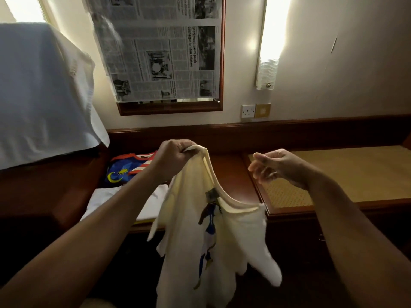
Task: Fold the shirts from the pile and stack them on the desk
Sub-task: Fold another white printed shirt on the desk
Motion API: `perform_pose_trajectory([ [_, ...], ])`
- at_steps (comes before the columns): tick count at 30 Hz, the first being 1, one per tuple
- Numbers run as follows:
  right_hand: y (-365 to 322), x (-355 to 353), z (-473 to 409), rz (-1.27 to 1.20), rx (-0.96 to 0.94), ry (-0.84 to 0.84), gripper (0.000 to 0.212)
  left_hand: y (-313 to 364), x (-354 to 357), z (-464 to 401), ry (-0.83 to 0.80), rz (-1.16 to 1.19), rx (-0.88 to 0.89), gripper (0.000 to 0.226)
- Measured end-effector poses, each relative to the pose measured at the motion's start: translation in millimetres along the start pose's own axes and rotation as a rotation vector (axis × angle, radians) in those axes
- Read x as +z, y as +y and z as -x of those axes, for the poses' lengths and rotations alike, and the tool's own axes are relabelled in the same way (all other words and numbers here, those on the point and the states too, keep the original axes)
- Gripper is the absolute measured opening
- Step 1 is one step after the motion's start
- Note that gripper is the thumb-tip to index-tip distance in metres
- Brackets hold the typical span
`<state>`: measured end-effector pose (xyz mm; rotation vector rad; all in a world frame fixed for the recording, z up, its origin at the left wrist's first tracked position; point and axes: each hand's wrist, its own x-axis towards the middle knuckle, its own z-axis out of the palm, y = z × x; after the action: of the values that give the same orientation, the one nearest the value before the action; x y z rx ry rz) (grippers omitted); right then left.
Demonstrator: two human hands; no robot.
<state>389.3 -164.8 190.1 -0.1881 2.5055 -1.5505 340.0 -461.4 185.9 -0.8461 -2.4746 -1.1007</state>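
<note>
A cream shirt (195, 247) with a blue and dark print hangs in front of the desk. My left hand (172, 160) grips its collar at the top, and the cloth droops down from there. My right hand (274, 166) hovers to the right of the collar with its fingers loosely curled and holds nothing. On the dark wooden desk (231, 172) behind my left arm lie a folded white shirt (104, 196) and, behind it, a blue and red shirt (124, 170) with a yellow moon and star.
A white cloth (42, 92) covers something tall at the left. A newspaper-covered mirror (164, 52) hangs on the wall above the desk. A wall socket (248, 111) is to its right. A woven yellow panel (333, 174) forms the desk's right part.
</note>
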Motion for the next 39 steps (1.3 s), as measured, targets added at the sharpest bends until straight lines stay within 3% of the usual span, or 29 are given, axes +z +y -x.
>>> perform_pose_trajectory([
  [3, 5, 12, -47, 0.007, -0.057, 0.021, 0.023, 3, 14, -22, 0.010, -0.088, 0.072, 0.012],
  [5, 7, 19, -79, -0.004, -0.090, -0.009, 0.019, 4, 23, -37, 0.045, -0.109, 0.075, 0.017],
  [8, 5, 29, -116, -0.105, -0.123, -0.181, 0.033, 3, 25, -58, 0.077, -0.101, 0.115, 0.021],
  [12, -2, 32, -141, -0.338, -0.115, -0.569, 0.036, -3, 24, -83, 0.135, -0.190, 0.175, 0.013],
  [16, -6, 30, -154, -0.387, -0.121, -0.667, 0.027, -23, 30, -92, 0.239, -0.277, 0.113, 0.025],
  [18, -6, 33, -157, -0.353, -0.145, -0.561, 0.019, -30, 39, -90, 0.346, -0.286, 0.041, 0.032],
  [22, 1, 42, -156, -0.393, -0.163, -0.102, 0.016, -33, 90, -45, 0.778, -0.028, -0.262, 0.024],
  [23, 4, 45, -155, -0.414, -0.166, -0.006, 0.018, -29, 109, -27, 0.761, 0.050, -0.297, 0.022],
  [25, 10, 49, -154, -0.461, -0.159, 0.113, 0.015, -29, 148, 3, 0.547, 0.101, -0.372, 0.034],
  [28, 15, 54, -149, -0.521, -0.161, 0.200, 0.012, -53, 186, 21, 0.329, -0.041, -0.533, 0.073],
  [31, 19, 51, -143, -0.567, -0.159, 0.288, 0.011, -82, 190, 22, 0.246, -0.012, -0.694, 0.054],
  [34, 26, 39, -136, -0.624, -0.177, 0.373, 0.008, -86, 182, 27, 0.175, 0.191, -0.681, 0.037],
  [36, 34, 29, -131, -0.629, -0.199, 0.412, 0.014, -82, 171, 24, 0.235, 0.267, -0.691, 0.028],
  [38, 41, 21, -125, -0.464, -0.213, 0.415, 0.036, -87, 161, 17, 0.333, 0.301, -0.753, 0.020],
  [39, 46, 17, -123, -0.265, -0.225, 0.412, 0.041, -90, 154, 12, 0.370, 0.297, -0.753, 0.018],
])
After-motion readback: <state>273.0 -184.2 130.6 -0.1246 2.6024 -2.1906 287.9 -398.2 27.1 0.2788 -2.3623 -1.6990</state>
